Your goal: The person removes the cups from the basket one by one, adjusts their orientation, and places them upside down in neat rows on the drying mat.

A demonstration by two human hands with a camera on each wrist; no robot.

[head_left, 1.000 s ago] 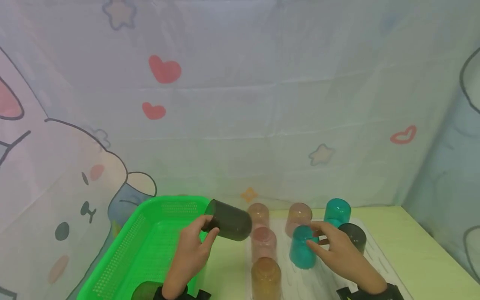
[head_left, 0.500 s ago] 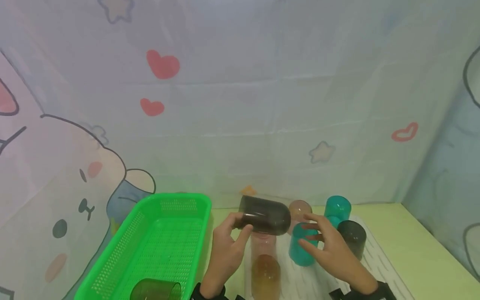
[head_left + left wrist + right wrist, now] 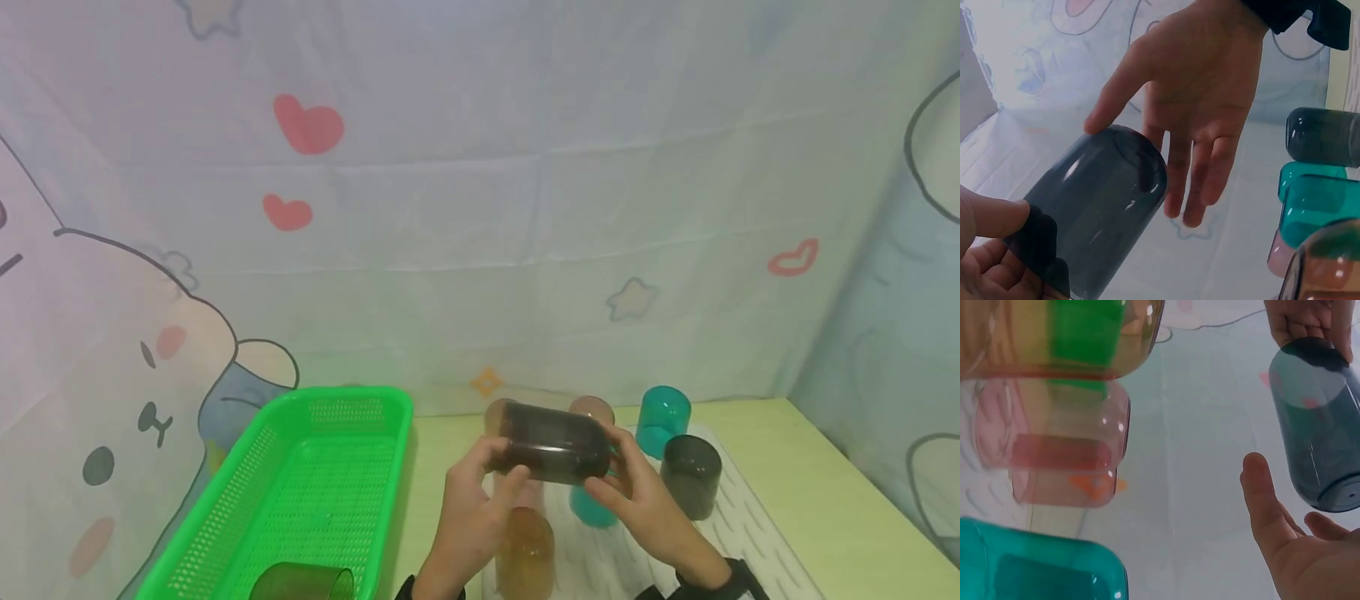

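A dark grey see-through cup (image 3: 557, 443) lies sideways in the air above the mat, its rounded base to the right. My left hand (image 3: 474, 518) pinches it by the rim end, thumb on the near side, as the left wrist view also shows. Around the base end hovers my right hand (image 3: 654, 510). In the right wrist view its thumb and fingers (image 3: 1260, 487) are extended beside the cup; in the left wrist view the fingers are fairly straight. Whether the right thumb touches the base, I cannot tell.
Upside-down cups stand on a white ridged mat (image 3: 611, 571): amber (image 3: 527, 554), pink (image 3: 592, 408), teal (image 3: 664, 417) and dark grey (image 3: 693, 477). A green basket (image 3: 402, 454) on the left holds a dark cup (image 3: 303, 582) lying down. A printed cloth (image 3: 450, 208) hangs behind.
My left hand has carried the dark grey cup rightward from near the basket to above the mat. My right hand has left the front teal cup and come up to the carried cup's base.
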